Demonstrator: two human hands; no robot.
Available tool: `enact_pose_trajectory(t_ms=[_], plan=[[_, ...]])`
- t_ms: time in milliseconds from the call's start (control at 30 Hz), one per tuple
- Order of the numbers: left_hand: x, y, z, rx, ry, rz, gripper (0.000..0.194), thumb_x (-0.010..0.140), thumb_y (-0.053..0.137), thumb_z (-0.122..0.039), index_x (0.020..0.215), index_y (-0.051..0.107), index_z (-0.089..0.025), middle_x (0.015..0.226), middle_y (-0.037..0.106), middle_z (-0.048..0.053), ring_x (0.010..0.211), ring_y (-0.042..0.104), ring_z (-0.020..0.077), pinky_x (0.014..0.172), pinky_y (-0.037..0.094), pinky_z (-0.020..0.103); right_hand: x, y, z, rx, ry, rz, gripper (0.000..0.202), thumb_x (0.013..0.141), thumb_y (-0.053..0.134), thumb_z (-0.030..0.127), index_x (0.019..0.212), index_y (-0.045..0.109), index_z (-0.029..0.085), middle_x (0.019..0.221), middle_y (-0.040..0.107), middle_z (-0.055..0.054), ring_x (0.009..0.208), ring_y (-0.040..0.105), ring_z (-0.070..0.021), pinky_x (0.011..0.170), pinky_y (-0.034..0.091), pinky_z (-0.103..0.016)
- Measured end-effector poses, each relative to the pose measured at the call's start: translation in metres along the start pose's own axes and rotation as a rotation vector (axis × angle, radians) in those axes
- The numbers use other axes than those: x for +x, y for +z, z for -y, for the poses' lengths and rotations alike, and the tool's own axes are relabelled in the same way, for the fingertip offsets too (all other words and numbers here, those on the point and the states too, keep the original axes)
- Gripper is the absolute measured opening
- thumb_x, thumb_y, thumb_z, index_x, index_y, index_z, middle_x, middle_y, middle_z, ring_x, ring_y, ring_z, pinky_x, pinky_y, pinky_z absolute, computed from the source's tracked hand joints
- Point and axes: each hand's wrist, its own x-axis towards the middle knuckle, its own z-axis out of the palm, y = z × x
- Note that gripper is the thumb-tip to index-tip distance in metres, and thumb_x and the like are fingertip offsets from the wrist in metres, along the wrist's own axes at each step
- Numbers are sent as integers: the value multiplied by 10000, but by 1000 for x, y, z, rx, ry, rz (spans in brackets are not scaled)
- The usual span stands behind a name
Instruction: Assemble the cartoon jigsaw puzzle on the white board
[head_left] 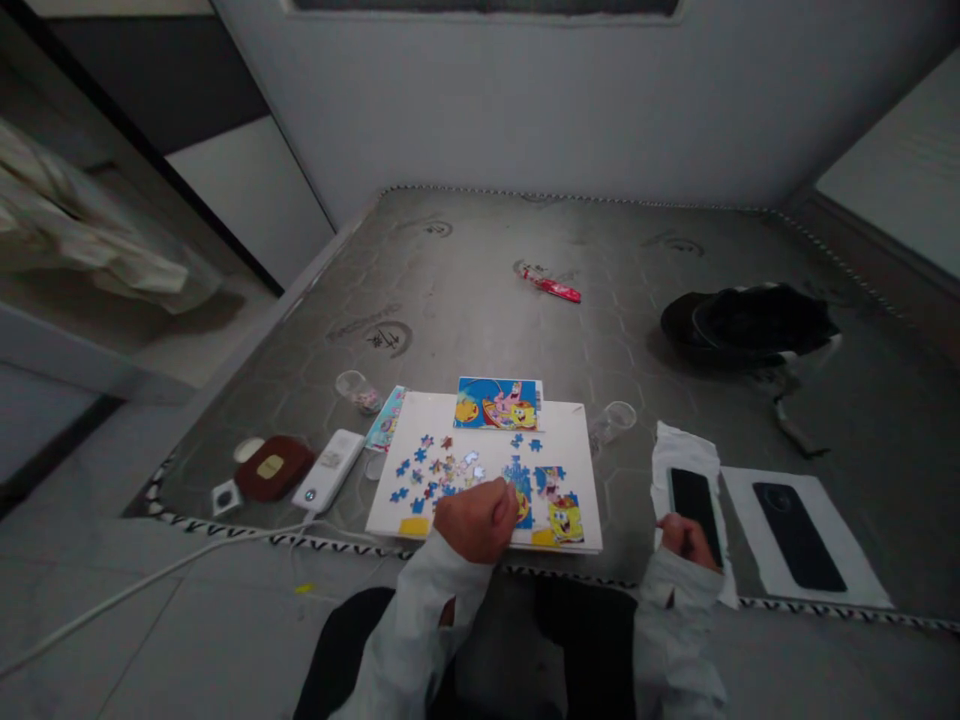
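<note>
My left hand (477, 522) is closed in a fist over the lower middle of a white board (427, 412); anything inside its fingers is hidden. Just right of it lie a joined blue puzzle section (520, 480) and a yellow-faced cartoon section (565, 519). Loose jigsaw pieces (420, 470) are scattered on the board's left half. At the board's top rests a picture card (496, 403) with cartoon figures. Off to the right, my right hand (685, 541) is curled closed at the lower part of a dark phone (694, 500); its fingertips are hidden.
Clear plastic cups (358, 392) (615, 421) lie on both sides of the board. A white power bank (328, 470) and brown case (274, 468) are left. A second phone (799, 536) lies on white paper at right, a black cap (750, 325) behind. A red packet (551, 284) lies farther back.
</note>
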Motion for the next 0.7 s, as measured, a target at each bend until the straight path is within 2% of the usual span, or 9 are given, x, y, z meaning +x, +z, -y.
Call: enact_pose_trajectory(t_ms=[67,133,233,333,467,600,700], plan=[[22,5,-6,-15,38,-37,385,979,595,-310,630,499,-176,544,471,-85,471,402,65,493,379,209,21,14,15,30,-5,-15,516,903,508,669,789,649,187,491,409,60,487,339,-110,485,277,-277],[40,8,-6,-20,57,-69,389,971,583,-300,612,489,-182,521,449,-87,458,371,72,480,325,217,40,30,29,54,-20,-18,532,885,521,688,797,667,184,522,449,53,509,373,-109,496,299,-267],[52,9,5,-8,42,-88,388,942,563,-261,570,481,-191,476,435,-76,443,369,78,469,240,238,60,50,41,68,-38,15,550,859,543,713,773,682,188,491,398,70,477,320,-92,458,257,-254],[46,10,18,21,-16,-89,424,942,526,-251,529,450,-195,443,432,-61,424,363,73,473,220,255,63,66,39,88,-54,44,537,840,590,699,754,694,179,466,325,87,458,261,-76,436,223,-244],[30,11,25,52,-68,-21,441,959,518,-279,529,466,-196,459,477,-46,442,399,81,501,222,275,53,82,25,115,-71,100,526,809,629,700,748,676,180,475,358,83,460,291,-75,442,239,-242],[23,17,18,36,-75,71,436,973,506,-330,555,502,-208,477,518,-41,442,420,93,504,236,288,46,93,24,136,-124,175,482,788,668,679,749,676,198,461,345,95,443,278,-70,440,208,-243],[22,24,6,-4,-84,124,325,963,543,-350,667,599,-229,555,615,-38,488,519,109,488,270,283,44,97,31,147,-186,220,476,788,669,682,772,687,207,482,334,102,447,270,-68,450,214,-245]])
